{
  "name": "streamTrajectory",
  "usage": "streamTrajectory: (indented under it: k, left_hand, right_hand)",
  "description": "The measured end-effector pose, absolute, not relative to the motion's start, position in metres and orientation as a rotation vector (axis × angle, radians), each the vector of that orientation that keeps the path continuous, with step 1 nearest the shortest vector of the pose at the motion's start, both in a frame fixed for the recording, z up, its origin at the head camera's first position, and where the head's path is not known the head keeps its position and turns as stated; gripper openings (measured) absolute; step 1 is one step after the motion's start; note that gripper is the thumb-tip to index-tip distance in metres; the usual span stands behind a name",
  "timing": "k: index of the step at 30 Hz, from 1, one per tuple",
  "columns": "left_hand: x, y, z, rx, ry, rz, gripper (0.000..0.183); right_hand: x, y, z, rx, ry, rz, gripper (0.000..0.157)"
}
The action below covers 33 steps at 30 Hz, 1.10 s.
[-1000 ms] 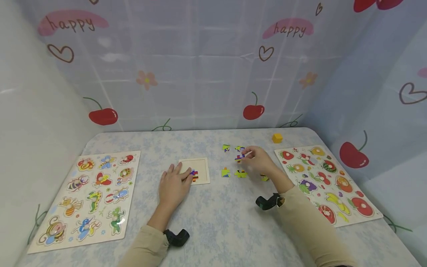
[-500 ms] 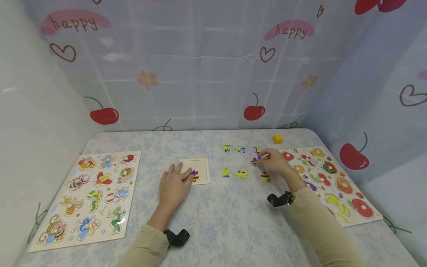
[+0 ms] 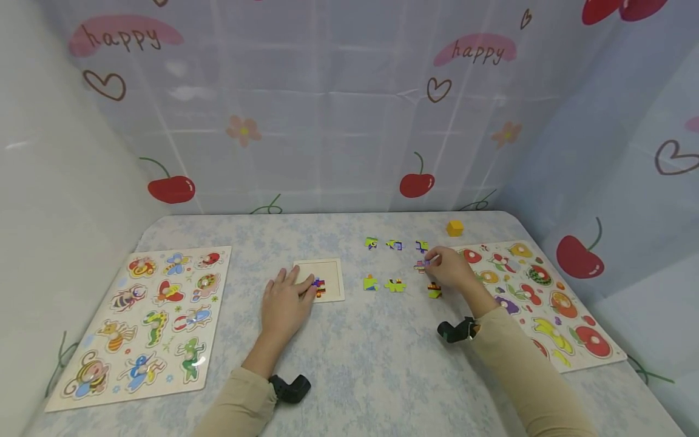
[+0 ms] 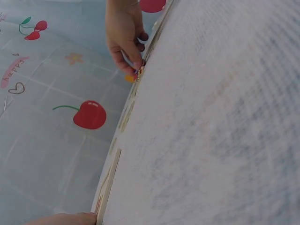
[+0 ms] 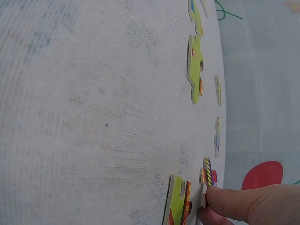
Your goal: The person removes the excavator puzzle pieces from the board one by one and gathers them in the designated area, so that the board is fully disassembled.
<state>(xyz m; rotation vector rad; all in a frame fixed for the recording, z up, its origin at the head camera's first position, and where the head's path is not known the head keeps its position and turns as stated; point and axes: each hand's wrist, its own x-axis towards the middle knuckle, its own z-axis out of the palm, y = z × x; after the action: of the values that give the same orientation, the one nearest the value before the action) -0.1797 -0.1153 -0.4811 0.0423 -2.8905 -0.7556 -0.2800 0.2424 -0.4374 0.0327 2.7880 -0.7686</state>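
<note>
My right hand point(image 3: 453, 270) pinches a jigsaw piece point(image 3: 420, 266) between thumb and fingers, at the right end of the loose pieces. In the right wrist view the thumb point(image 5: 234, 202) lies against this piece, which shows a yellow-black striped band point(image 5: 208, 168). My left hand point(image 3: 286, 306) rests on the left side of a small square wooden puzzle tray point(image 3: 319, 266), fingers spread and fairly straight. One purple, red and yellow piece point(image 3: 319, 287) lies in the tray, partly hidden by the left hand. In the left wrist view, fingertips touch the tray's edge point(image 4: 110, 180).
Several lime-green jigsaw pieces lie around, including a back one point(image 3: 371, 243), a front one point(image 3: 395, 285) and one near my right hand point(image 3: 434, 290). A yellow cube point(image 3: 454, 228) stands behind. An insect puzzle board point(image 3: 164, 303) lies left, a fruit puzzle board point(image 3: 579, 309) right.
My right hand has moved right, taking the pinched jigsaw piece from the middle of the loose pieces to their right end. My left hand has stayed on the tray.
</note>
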Motion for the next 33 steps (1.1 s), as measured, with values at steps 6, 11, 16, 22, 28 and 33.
streamTrajectory:
  k: [6, 11, 16, 22, 28, 33]
  left_hand:
    - [-0.180, -0.115, -0.482, 0.041, -2.900, -0.731, 0.041]
    - [-0.181, -0.114, -0.484, 0.039, -2.902, -0.723, 0.042]
    - [-0.181, -0.115, -0.483, 0.034, -2.892, -0.739, 0.042]
    - [-0.181, -0.119, -0.483, 0.010, -2.885, -0.758, 0.042]
    - [-0.180, -0.126, -0.483, 0.008, -2.865, -0.749, 0.044]
    - [-0.176, -0.130, -0.483, 0.044, -2.922, -0.713, 0.051]
  right_hand:
    - [-0.282, 0.241, -0.439, 0.012, 2.815, -0.702, 0.027]
    - [-0.278, 0.239, -0.437, 0.009, 2.862, -0.646, 0.028]
    - [-0.273, 0.230, -0.434, -0.016, 2.935, -0.671, 0.030]
    - [-0.268, 0.207, -0.430, -0.119, 2.949, -0.746, 0.030]
    - [-0.258, 0.181, -0.424, -0.232, 2.909, -0.809, 0.031]
    - [-0.252, 0.160, -0.424, -0.308, 2.884, -0.846, 0.030]
